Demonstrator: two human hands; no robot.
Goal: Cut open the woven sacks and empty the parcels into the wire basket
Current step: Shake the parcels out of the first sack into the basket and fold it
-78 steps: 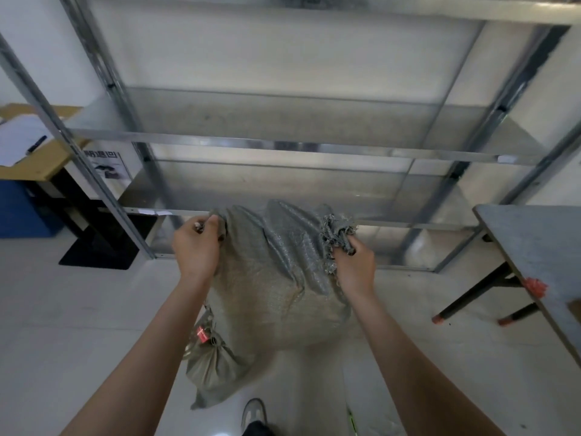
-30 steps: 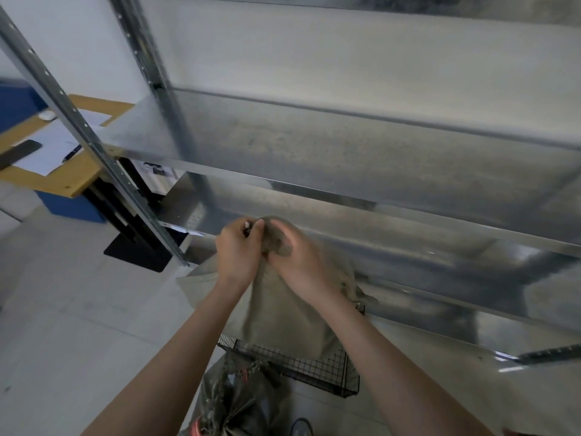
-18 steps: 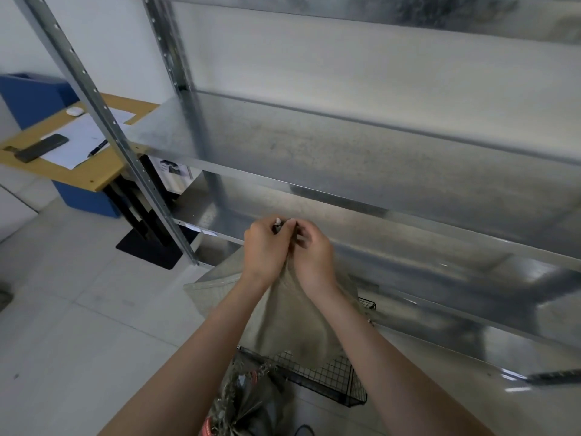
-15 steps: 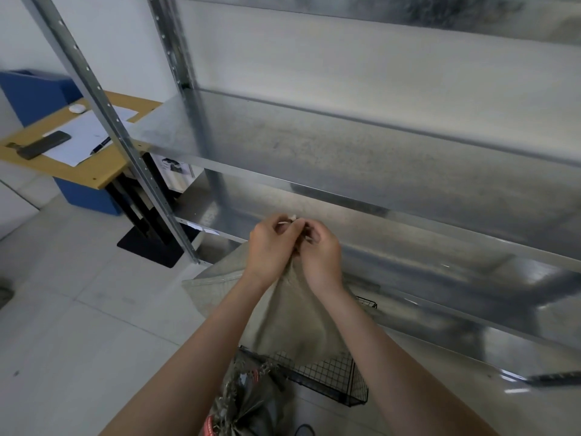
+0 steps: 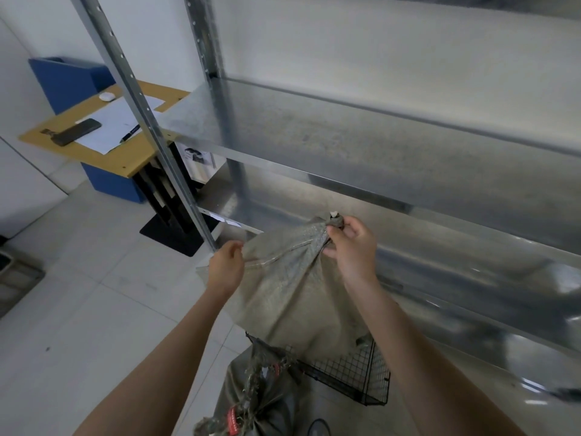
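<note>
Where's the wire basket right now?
Head view, lower centre-right: the wire basket sits on the floor under the held-up sack, beside the tied sack and before the metal shelving.

- We note the right hand (image 5: 352, 247) pinching a bunched corner of the woven sack (image 5: 292, 294), held higher than the left.
- We note the left hand (image 5: 226, 265) gripping the sack's other upper edge.
- The sack's lower end hangs over the wire basket (image 5: 355, 376) on the floor.
- We record a tied sack (image 5: 261, 404) just beside the basket, and a metal shelving rack (image 5: 345, 136) behind.
</note>
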